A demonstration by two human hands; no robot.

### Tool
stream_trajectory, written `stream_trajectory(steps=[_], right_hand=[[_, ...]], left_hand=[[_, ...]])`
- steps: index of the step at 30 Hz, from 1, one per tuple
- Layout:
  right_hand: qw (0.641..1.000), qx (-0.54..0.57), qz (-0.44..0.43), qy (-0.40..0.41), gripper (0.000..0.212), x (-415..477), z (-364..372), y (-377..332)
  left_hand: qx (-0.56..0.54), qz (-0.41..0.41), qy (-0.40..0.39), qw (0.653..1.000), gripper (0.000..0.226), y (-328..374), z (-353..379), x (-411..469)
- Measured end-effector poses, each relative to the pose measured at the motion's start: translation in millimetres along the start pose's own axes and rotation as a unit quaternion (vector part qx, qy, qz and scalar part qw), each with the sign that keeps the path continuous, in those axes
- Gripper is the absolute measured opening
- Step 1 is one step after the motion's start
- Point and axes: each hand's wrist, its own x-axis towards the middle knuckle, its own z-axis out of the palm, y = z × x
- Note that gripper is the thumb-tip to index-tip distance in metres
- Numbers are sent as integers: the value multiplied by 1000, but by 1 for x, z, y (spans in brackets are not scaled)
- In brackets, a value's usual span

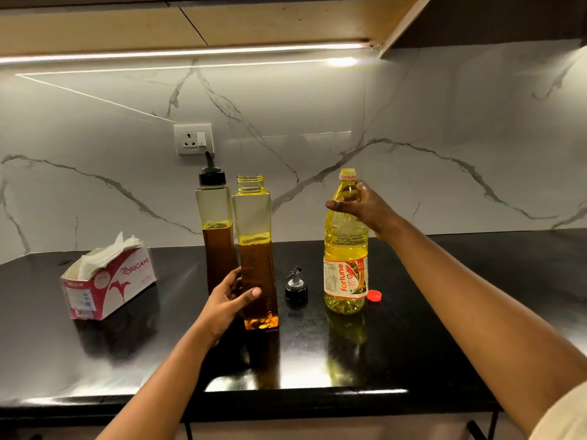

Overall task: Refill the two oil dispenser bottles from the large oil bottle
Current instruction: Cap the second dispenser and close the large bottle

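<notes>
Between the left hand (233, 300) and the right hand (359, 201), a small black pour spout (296, 289) with a metal tip stands loose on the glossy black desk (413, 328), with bare desk on all sides of it. The left hand grasps the open dispenser bottle (257, 249) low down, thumb across its front face and fingers behind. This bottle is tall, square and clear, its threaded neck is uncovered, and it is a bit more than half full of amber oil. Just beyond that hand and touching or nearly touching this bottle stands the capped dispenser bottle (214, 233), of the same square shape, with a black spouted top and darker oil. The right hand grips the big oil bottle (346, 249) round its sloping shoulder. It is round, ribbed yellow plastic with a printed label, upright on the desk, its mouth uncovered. Below that hand, by the bottle's foot, lies a red cap (374, 295). Well to the outside of the left hand sits a pink cardboard tissue box (108, 281) with white tissues sticking up. The desk's front edge runs near the forearms, and wide open surface stretches beyond the right hand to the veined marble wall (444, 138).
</notes>
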Motion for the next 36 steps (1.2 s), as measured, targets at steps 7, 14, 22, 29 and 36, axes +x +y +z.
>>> stream_trajectory(steps=[7, 14, 22, 29, 36], right_hand=[[1000, 2, 5, 5, 72, -4, 3, -1], [988, -63, -44, 136, 84, -19, 4, -9], [966, -124, -158, 164, 22, -78, 75, -23], [962, -256, 76, -49, 71, -70, 142, 33], [935, -305, 167, -67, 80, -45, 167, 60]], left_hand=[[1, 7, 3, 1000, 90, 0, -1, 0], [-1, 4, 1, 1000, 86, -3, -6, -1], [-10, 0, 17, 1000, 61, -6, -9, -1], [-14, -8, 23, 1000, 78, -11, -16, 3], [-33, -13, 18, 999, 98, -15, -18, 9]])
